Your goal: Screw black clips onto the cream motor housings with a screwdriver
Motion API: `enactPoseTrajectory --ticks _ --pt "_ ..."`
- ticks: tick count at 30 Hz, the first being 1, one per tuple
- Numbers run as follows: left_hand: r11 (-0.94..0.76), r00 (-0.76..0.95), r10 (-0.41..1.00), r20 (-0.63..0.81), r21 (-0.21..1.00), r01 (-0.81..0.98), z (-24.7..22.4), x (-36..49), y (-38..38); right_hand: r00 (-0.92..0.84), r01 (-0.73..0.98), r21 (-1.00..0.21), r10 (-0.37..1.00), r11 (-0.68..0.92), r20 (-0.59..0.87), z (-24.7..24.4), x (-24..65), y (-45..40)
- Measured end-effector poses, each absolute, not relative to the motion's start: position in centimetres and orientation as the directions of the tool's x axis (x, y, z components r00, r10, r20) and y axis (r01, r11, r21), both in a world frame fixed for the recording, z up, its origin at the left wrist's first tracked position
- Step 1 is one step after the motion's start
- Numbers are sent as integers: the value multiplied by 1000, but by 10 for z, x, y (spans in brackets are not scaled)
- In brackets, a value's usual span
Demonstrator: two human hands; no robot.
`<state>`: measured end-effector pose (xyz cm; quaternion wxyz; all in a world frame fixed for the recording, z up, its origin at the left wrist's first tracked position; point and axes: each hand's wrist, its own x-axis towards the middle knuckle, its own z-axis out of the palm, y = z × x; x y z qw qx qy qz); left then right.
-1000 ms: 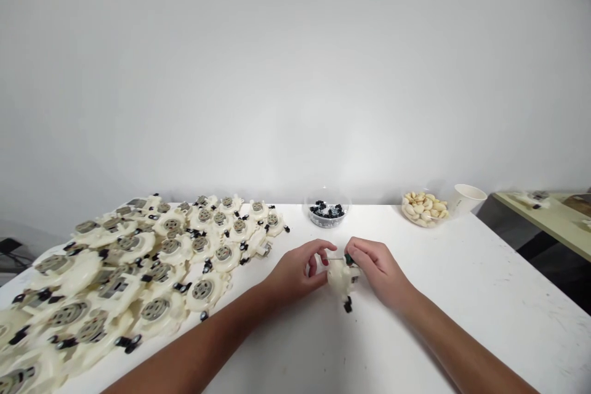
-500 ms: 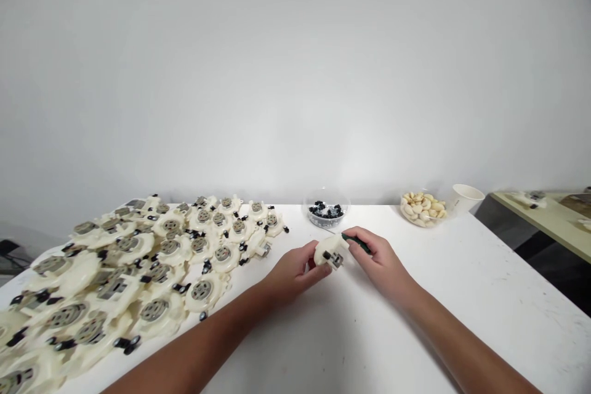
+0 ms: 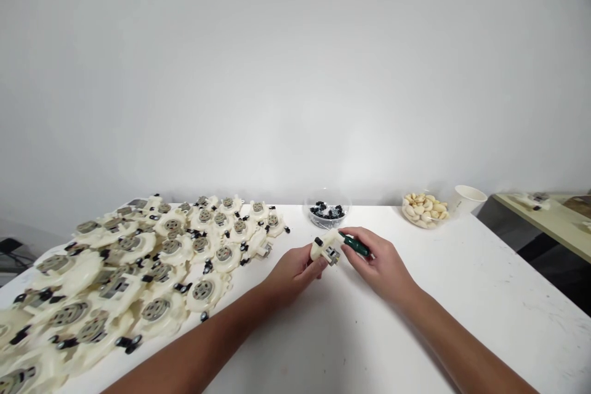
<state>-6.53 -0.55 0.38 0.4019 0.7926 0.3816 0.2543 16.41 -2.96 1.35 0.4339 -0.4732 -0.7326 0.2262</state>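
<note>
Over the middle of the white table, my left hand (image 3: pixel 295 272) is closed on a cream plastic motor housing (image 3: pixel 327 246) with a black piece and a grey metal part on it. My right hand (image 3: pixel 376 258) grips a dark green handle (image 3: pixel 356 244), which looks like a screwdriver's. Its near end meets the right side of the housing, and the tool's tip is hidden there. Just beyond the hands stands a clear bowl (image 3: pixel 327 221) with small black parts and metal bits inside.
Many similar cream motor housings (image 3: pixel 157 311) crowd the table's left side. At the back right are a clear bowl of pale cream pieces (image 3: pixel 423 208) and a white paper cup (image 3: pixel 467 200). Another table (image 3: pixel 554 221) at the far right carries more parts.
The housing has turned slightly in my left hand, showing its metal part more. The green handle shows more between the fingers of my right hand.
</note>
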Motion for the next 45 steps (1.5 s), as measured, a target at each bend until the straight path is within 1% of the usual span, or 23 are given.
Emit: enactPoseTrajectory --ticks 4,9,12,17,20,22,25,28,34,39,45 --pt "-278 543 838 54 898 340 0 -65 -3 -181 551 -721 904 420 388 12 166 -28" --pt "-111 505 863 -12 971 213 -8 -64 4 -170 631 -658 901 411 400 10 167 -27" --pt "-28 470 881 -59 984 176 -13 -65 7 -161 644 -646 899 409 408 8 165 -28" --pt "42 422 900 -109 985 166 -13 -65 9 -173 638 -637 886 433 430 10 161 -31" --pt "25 381 920 -89 985 170 -10 -64 9 -173 553 -691 876 465 451 14 160 -34" --pt "-17 375 925 -56 982 189 -8 -63 8 -144 482 -757 892 442 429 16 158 -36" --pt "-7 410 910 -69 983 181 -6 -63 7 -151 369 -863 938 345 311 16 154 -39" --pt "30 430 898 -90 989 144 -6 -63 8 -190 300 -913 955 276 227 15 151 -40" --pt "62 418 905 -81 996 60 -6 -62 9 -165 245 -935 961 257 221 13 151 -38" --pt "20 472 879 -74 993 118 -6 -62 10 -118 260 -932 966 252 229 12 151 -35" --pt "2 578 808 -115 981 193 -4 -66 9 -93 281 -925 966 256 240 8 149 -33"
